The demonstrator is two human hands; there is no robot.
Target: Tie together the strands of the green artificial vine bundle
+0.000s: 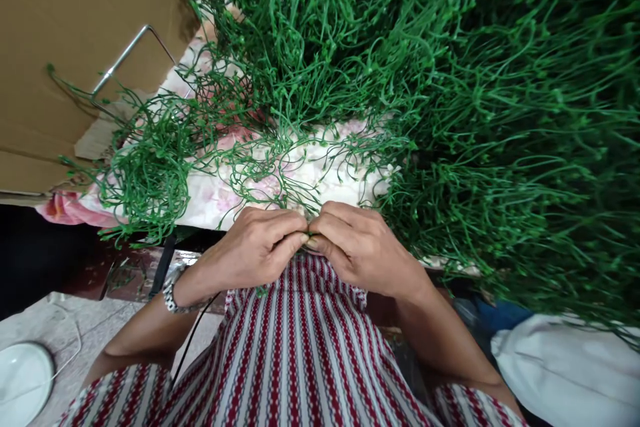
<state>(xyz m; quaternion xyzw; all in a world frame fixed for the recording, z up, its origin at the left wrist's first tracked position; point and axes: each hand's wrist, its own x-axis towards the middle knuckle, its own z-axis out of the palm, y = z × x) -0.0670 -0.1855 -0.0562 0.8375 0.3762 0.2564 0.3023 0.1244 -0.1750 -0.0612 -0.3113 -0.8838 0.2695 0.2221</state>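
Note:
Fingertips meet in front of my body, where my left hand and my right hand both pinch a small bit of green stem. Most of that piece is hidden by the fingers. Just beyond the hands, loose thin green sprigs with small pale tips lie scattered over a flowered cloth. They look like plastic artificial greenery. A tangled clump of sprigs sits to the left of my left hand, at the cloth's near edge.
A large heap of green sprigs covers the back and right. At the left stands a cardboard box, with a bent metal wire beside it. A white round object is at lower left, and white fabric at lower right.

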